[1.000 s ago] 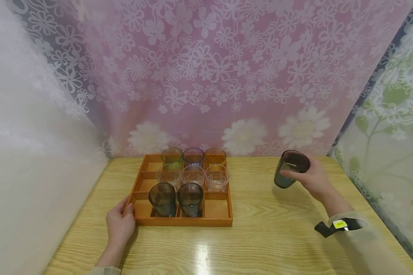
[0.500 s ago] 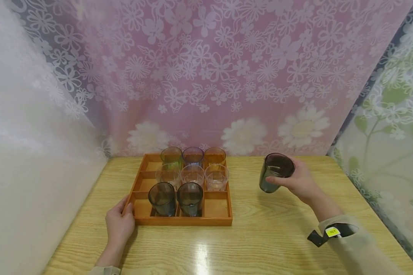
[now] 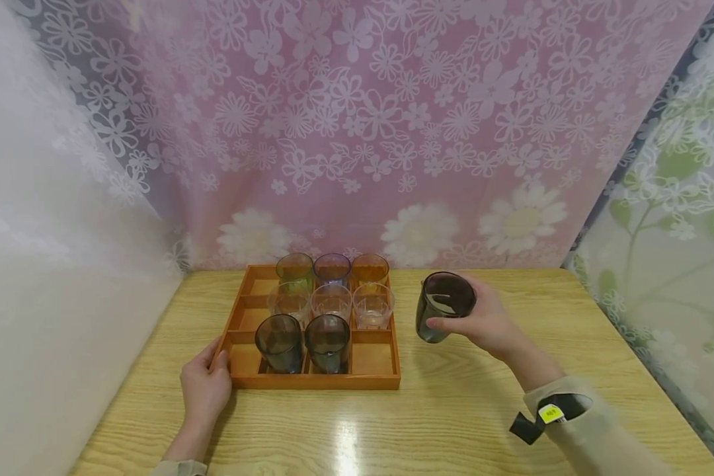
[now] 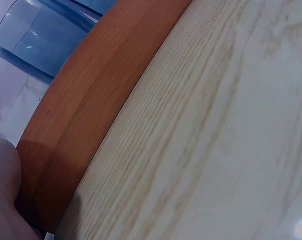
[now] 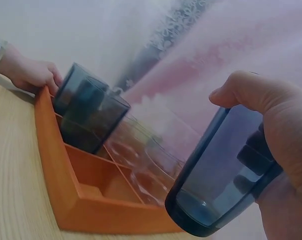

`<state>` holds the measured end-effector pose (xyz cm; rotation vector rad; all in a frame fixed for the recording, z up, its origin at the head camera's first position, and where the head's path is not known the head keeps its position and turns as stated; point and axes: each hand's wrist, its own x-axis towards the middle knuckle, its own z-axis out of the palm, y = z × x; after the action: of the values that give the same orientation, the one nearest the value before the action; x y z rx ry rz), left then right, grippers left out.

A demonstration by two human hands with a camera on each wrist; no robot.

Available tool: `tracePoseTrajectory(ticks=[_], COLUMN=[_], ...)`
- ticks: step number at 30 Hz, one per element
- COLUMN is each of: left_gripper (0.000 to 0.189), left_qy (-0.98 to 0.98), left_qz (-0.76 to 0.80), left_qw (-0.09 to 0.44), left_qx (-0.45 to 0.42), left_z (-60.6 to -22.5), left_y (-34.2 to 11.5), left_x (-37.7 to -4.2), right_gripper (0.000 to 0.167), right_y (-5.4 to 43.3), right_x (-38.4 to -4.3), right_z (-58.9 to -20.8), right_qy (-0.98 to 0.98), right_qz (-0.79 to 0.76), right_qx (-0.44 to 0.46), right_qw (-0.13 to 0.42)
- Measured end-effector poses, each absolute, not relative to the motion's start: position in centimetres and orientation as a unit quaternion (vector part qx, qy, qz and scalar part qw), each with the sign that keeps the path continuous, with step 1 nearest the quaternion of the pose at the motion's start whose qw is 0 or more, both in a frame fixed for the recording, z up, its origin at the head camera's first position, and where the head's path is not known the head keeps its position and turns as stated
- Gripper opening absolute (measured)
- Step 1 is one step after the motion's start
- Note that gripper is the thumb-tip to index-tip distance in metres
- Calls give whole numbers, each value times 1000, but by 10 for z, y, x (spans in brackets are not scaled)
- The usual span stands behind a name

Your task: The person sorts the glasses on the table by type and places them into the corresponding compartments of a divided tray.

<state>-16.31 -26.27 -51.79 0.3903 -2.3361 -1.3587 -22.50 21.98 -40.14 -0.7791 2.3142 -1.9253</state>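
My right hand [image 3: 490, 322] grips a dark grey glass [image 3: 437, 317] round its side, held above the table just right of the tray. In the right wrist view the same glass [image 5: 216, 175] is tilted, with the thumb across it and fingers behind. My left hand [image 3: 205, 387] holds the left wall of the divided wooden tray [image 3: 315, 382], thumb on the near side of the wall. Two dark grey glasses, one on the left [image 3: 279, 347] and one in the middle [image 3: 328, 347], stand in the front row. The front right compartment [image 3: 373, 354] holds nothing.
Clear glasses [image 3: 373, 307] fill part of the tray's middle row. Behind them stand a green glass [image 3: 295, 271], a purple-blue glass [image 3: 332, 270] and an amber glass [image 3: 370, 270]. A flowered curtain [image 3: 333, 132] hangs behind the wooden table [image 3: 452, 423].
My right hand has carried the dark grey glass leftward and slightly nearer me, toward the tray's right side. The left hand and tray have stayed in place.
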Motion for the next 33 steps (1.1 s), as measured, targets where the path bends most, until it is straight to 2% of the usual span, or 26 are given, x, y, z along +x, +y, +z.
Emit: tracePoseTrajectory(ticks=[33], left_gripper=[38], left_qy=[-842], left_qz=[-480], left_qw=[201], left_qx=[143], left_z=[-518], left_y=[-264], left_x=[-163], right_gripper=[65], right_y=[132], right_x=[-212], right_z=[-432], right_qy=[740], right_qz=[-622], right_qx=[-255], right_qw=[18])
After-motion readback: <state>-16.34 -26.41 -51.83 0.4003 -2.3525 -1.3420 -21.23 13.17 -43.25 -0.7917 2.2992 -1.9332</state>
